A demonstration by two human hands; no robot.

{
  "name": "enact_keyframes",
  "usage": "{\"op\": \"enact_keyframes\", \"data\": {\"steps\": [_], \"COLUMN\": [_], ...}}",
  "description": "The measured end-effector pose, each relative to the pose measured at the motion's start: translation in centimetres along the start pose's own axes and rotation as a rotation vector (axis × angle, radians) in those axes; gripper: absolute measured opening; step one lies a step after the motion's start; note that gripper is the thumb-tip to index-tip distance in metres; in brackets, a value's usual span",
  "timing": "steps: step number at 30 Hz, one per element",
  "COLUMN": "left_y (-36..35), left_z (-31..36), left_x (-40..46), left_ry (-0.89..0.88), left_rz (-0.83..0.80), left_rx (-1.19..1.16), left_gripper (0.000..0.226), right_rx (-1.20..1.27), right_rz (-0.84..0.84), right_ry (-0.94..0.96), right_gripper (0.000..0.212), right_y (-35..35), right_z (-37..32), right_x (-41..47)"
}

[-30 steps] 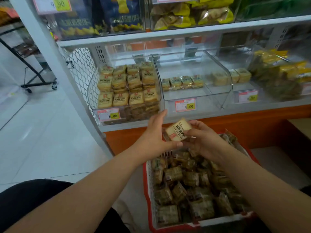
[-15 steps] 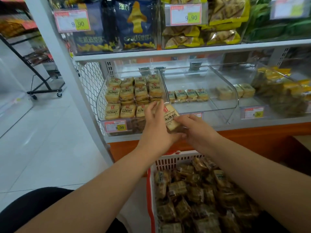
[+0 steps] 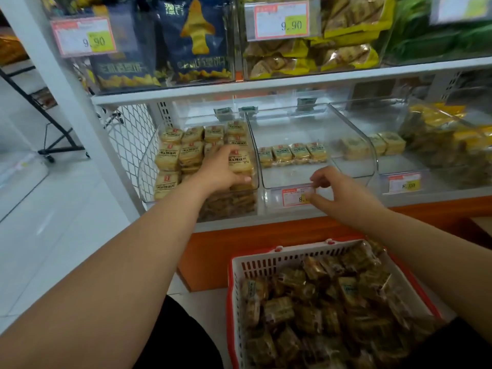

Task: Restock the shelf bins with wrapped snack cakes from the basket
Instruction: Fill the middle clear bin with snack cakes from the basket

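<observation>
Left hand [image 3: 221, 171] reaching into the clear plastic shelf bin on the left [image 3: 149, 166], fingers curled round a pale square wrapped snack cake with dark lettering and a small red mark [image 3: 240, 161], holding it at the right front corner of the bin, on top of the stacked rows of like cakes [image 3: 181, 153] filling that bin.

Right hand [image 3: 340, 193] hovering in front of the middle clear plastic bin [image 3: 354, 145], just above its white price label edged in red with a yellow patch [image 3: 294, 197]; fingers loosely curled, thumb and forefinger close together, nothing visibly held.

Inside the middle bin, only one short row of four green-labelled wrapped cakes [image 3: 292, 153] lying side by side near the back, floor of the bin bare in front of them. Further right, a few pale square cakes [image 3: 372, 145] in the next bin, then a heap of yellow-wrapped packets [image 3: 447, 134].

Below, on the floor before the orange base of the shelf, a red-and-white slotted plastic basket [image 3: 266, 259] piled with darker wrapped snack cakes [image 3: 319, 302], lying jumbled. On the shelf above, dark blue snack bags [image 3: 197, 38] and yellow-trimmed bags [image 3: 332, 51] behind a price tag reading 9.90 [image 3: 282, 21]. White tiled floor [image 3: 40, 222] to the left.
</observation>
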State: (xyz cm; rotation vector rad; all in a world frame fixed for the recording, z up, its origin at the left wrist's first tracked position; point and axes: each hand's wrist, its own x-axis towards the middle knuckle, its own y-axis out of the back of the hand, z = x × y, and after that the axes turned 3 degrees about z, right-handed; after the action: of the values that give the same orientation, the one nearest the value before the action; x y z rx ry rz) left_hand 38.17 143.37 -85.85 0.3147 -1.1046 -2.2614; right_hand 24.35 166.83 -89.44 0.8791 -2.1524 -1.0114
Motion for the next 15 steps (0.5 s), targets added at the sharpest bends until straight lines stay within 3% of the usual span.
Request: {"op": "enact_keyframes", "data": {"steps": [3,6,15], "left_y": [-1.1,-1.0,-0.2], "left_z": [0.2,0.4,-0.5], "left_x": [0.5,0.7,-0.1], "left_ry": [0.005,0.002,-0.113], "left_rz": [-0.031,-0.077,-0.072], "left_rx": [0.104,0.155,0.167], "left_gripper": [0.085,0.086,0.059], "right_rx": [-0.242,-0.288,-0.300], "right_rz": [-0.024,-0.066,-0.113], "right_ry": [0.156,0.173,0.191], "right_gripper": [0.039,0.042,0.045], "right_y": [-0.7,-1.2,-1.1], "right_z": [1.3,1.3,1.4], "right_x": [-0.1,-0.3,-0.6]}}
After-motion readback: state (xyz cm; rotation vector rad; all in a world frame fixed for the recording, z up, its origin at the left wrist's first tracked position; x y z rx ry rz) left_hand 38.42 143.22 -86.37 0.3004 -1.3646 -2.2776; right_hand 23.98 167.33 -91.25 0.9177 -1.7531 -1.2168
